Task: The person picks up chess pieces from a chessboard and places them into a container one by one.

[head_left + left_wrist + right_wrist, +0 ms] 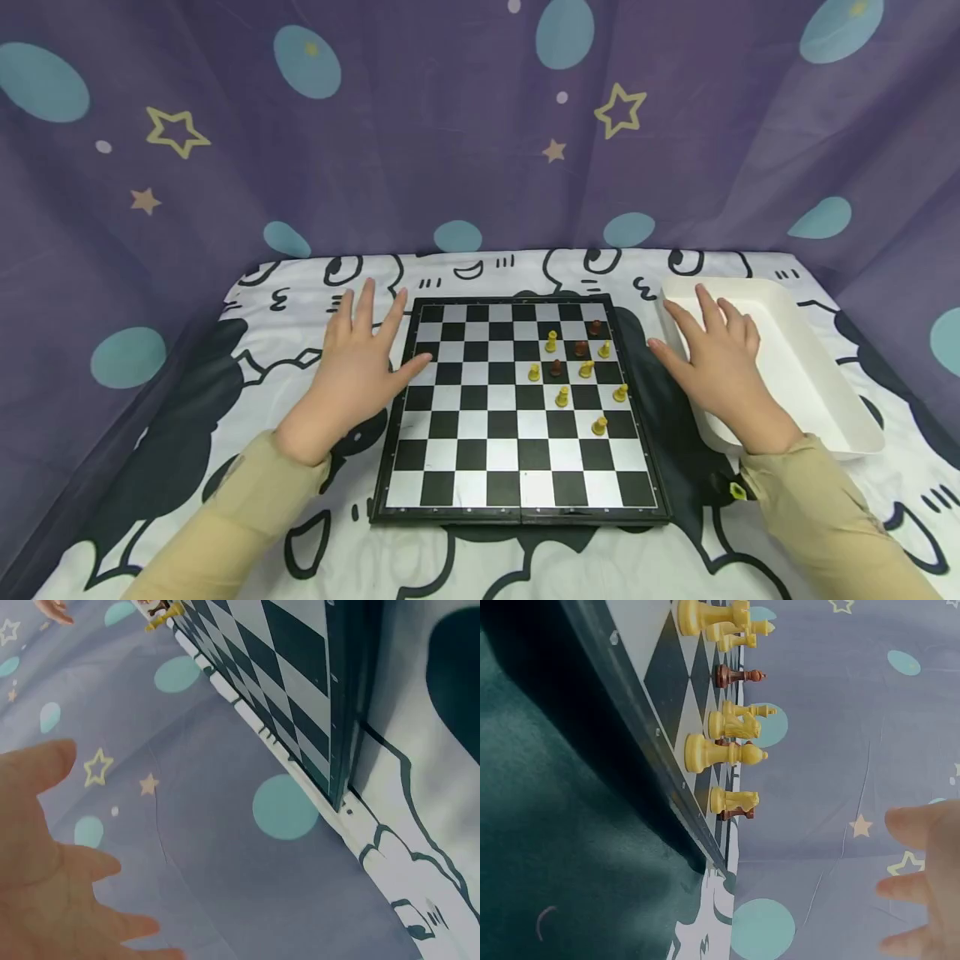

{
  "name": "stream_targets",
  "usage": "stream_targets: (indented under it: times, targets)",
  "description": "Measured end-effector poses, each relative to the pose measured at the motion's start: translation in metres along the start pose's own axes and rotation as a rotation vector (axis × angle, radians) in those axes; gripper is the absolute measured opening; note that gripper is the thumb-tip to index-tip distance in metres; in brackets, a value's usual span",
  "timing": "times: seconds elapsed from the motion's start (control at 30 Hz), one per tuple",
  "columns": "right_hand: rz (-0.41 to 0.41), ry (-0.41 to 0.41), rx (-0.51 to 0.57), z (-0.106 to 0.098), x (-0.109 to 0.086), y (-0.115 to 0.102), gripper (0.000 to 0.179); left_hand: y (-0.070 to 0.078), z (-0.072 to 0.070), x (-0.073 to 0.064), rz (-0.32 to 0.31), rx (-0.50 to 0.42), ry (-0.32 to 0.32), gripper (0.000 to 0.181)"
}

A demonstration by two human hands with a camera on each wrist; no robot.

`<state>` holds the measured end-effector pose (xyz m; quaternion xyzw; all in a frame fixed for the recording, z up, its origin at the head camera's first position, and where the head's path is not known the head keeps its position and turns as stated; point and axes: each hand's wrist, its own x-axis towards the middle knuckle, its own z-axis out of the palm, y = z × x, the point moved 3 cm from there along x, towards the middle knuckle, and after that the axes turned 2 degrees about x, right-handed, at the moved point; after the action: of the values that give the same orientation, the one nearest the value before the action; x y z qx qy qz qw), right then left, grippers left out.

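Note:
A black-and-white chessboard (472,425) lies flat between the two hands. Toward its right side stand several yellow chess pieces (562,397), among them a bishop (720,753) and a knight (735,799), with a few brown pieces (556,367) such as a bishop (739,676). My left hand (356,367), fingers spread and holding nothing, hovers by the board's left edge, the thumb reaching toward it. My right hand (720,367) also holds nothing; its fingers are spread over the near-left part of a white tray (795,358), to the right of the board.
A white cloth (262,367) with black cartoon drawings covers the table. Behind it hangs a purple curtain (412,125) with stars and blue ovals. By the right cuff lies a small dark object with a yellow-green part (737,492), partly hidden by the sleeve.

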<state>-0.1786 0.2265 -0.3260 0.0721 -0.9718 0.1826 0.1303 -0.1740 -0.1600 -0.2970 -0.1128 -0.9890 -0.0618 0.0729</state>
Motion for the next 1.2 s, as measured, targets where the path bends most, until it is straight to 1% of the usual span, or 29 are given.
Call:
stream_targets:
  times: [0.2,0.33,0.5,0.63,0.7,0.83,0.97,1.07,1.2]
  targets:
    - [-0.015,-0.06,0.016,-0.003,0.007,-0.003,0.055,0.01,0.006,0.006,0.06,0.054,-0.075,0.086]
    - [-0.009,-0.113,0.022,-0.007,0.013,-0.001,0.05,0.015,0.013,0.008,0.109,0.072,-0.113,0.091]
    - [-0.011,-0.148,0.021,-0.009,0.023,0.002,0.046,0.025,0.022,0.008,0.178,0.104,-0.164,0.1]
    - [-0.025,-0.177,0.035,-0.006,0.032,0.005,0.045,0.034,0.031,0.007,0.212,0.104,-0.262,0.103]
    - [-0.042,-0.193,0.038,-0.004,0.036,0.005,0.045,0.037,0.035,0.006,0.213,0.086,-0.316,0.104]
    - [-0.074,-0.222,0.065,0.0,0.047,0.005,0.044,0.04,0.04,0.005,0.195,0.054,-0.414,0.108]
    - [-0.1,-0.279,0.106,0.008,0.059,0.005,0.043,0.044,0.045,0.004,0.199,0.032,-0.504,0.113]
    - [-0.105,-0.332,0.143,0.017,0.068,0.006,0.043,0.046,0.049,0.004,0.217,0.03,-0.531,0.115]
    - [-0.096,-0.385,0.166,0.027,0.078,0.007,0.044,0.047,0.055,0.005,0.23,0.041,-0.538,0.115]
